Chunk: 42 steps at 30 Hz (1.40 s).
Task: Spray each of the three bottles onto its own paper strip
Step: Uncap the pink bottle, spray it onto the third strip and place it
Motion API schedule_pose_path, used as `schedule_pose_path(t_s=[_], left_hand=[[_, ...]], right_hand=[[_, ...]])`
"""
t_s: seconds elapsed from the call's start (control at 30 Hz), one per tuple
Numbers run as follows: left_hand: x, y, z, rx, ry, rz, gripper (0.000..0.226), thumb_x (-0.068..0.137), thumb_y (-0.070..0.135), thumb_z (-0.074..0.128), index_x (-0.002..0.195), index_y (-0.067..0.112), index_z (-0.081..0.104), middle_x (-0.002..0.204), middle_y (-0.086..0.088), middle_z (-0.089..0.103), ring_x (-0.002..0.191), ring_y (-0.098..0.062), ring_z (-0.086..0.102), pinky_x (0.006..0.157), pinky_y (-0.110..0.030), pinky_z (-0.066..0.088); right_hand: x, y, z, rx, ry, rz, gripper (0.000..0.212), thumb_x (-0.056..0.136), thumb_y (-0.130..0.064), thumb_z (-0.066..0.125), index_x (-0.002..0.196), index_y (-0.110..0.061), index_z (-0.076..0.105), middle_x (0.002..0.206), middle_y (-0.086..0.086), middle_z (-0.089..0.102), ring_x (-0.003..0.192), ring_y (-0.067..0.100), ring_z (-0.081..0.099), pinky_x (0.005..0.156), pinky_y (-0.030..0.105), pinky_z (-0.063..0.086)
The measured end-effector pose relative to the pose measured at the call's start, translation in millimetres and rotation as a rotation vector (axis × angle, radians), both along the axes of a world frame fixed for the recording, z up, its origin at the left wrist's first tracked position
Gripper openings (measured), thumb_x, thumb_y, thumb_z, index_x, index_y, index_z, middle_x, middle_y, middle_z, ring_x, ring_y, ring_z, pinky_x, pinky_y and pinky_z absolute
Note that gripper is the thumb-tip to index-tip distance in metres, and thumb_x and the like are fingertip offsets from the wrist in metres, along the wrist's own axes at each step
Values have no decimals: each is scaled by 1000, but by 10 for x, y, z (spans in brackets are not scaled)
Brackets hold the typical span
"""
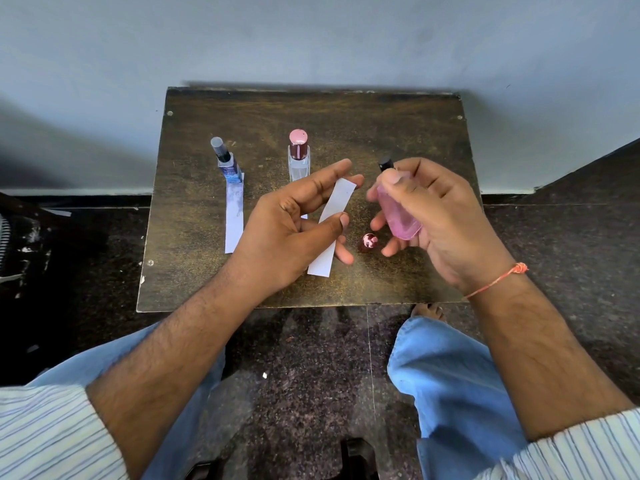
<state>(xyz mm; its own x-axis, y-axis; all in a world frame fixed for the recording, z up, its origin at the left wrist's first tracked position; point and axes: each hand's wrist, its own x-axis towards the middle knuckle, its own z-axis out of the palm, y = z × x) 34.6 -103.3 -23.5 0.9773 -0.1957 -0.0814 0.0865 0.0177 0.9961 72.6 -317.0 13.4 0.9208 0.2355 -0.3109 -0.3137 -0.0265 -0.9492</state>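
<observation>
My right hand [440,216] grips a pink bottle [398,216] with a black nozzle [386,164], held tilted above the table and pointed left; a fingertip rests near the nozzle. My left hand [294,220] pinches a white paper strip [332,223] between thumb and fingers, just left of the bottle. A blue bottle [227,164] stands at the back left with its own strip [233,216] lying in front of it. A clear bottle with a pink cap [298,154] stands at the back centre. A small pink cap [370,241] lies on the table under my hands.
The small dark wooden table [398,278] stands against a grey wall. Dark speckled floor surrounds it. My knees in blue jeans are below the front edge, and a bare foot shows near the table's front right.
</observation>
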Motion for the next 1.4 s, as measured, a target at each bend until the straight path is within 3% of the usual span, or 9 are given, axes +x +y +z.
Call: schedule_pose_path(t_s=[0.1,0.2,0.33,0.4,0.6,0.77,0.9,1.23,1.4], left_hand=[[5,3,-12,11,-11,-2,66,102,-10,68,160,14,50,151,1,70,73,-25,84,79,-39,70],[2,0,-25,14,-4,-1,66,102,-8,69,161,14,49,151,3,70,74,-26,84,79,-39,70],[3,-1,-33,16,3,-1,67,102,-7,69,162,13,48,152,4,69,74,-25,84,79,-40,70],[1,-7,-32,20,2,-3,67,102,-7,69,162,13,48,152,4,69,74,-24,84,79,-39,70],[-14,-23,-10,29,9,-4,66,102,-6,70,161,16,49,152,5,69,76,-27,85,83,-50,69],[-19,-27,15,40,16,9,67,101,-8,70,159,20,50,152,5,69,78,-28,85,84,-47,69],[-19,-30,11,42,12,12,67,101,-9,70,158,20,51,151,4,69,77,-27,85,83,-36,69],[-8,-18,3,32,8,14,68,101,-9,70,160,19,50,150,7,70,77,-26,85,85,-33,68],[-13,-32,10,31,9,10,68,101,-10,70,158,21,51,150,10,69,77,-26,85,83,-33,69]], right_hand=[[4,-16,-24,25,-22,3,26,96,-35,82,109,-21,64,98,14,82,73,27,73,48,32,57],[18,-14,-56,25,-2,9,20,98,-41,71,103,-23,66,85,8,74,70,20,66,48,30,48],[47,-11,-86,-116,25,-9,49,98,-68,51,94,-26,77,79,0,69,72,16,63,48,28,43],[41,0,-110,-269,-94,-37,55,97,-71,48,89,-25,77,75,-5,68,71,11,64,50,28,45],[-59,117,-144,-468,-463,-159,43,105,-50,54,92,-15,75,71,6,66,71,26,63,68,40,51],[-92,167,-103,-550,-582,-155,21,106,-30,60,104,-16,75,81,-29,70,73,0,65,68,14,44],[-94,183,-120,-580,-604,-126,19,108,-25,61,112,-16,77,86,-21,71,73,-3,64,70,13,43],[-84,192,-128,-530,-609,-125,30,104,-32,61,124,-18,78,87,-6,73,77,5,65,74,15,49],[-79,200,-166,-505,-590,-118,30,104,-32,61,124,-16,78,87,-11,72,77,4,66,73,18,50]])
